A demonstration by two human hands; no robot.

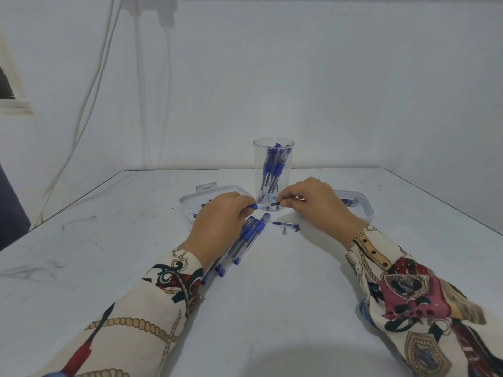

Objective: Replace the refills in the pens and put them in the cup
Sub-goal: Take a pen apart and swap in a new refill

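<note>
Head view: just in front of the clear plastic cup, the left hand curls its fingers around a pen, only the blue end showing past the fingertips. Facing it, the right hand pinches a thin dark refill between thumb and forefinger, its tip close to the pen's end. The cup stands upright, filled with blue-gripped pens. Nearer than the cup, a row of transparent pens lies partly under the left wrist; a blue cap lies right of them. Shallow white trays flank the cup, left and right. Patterned sleeves cover both forearms on the white table.
</note>
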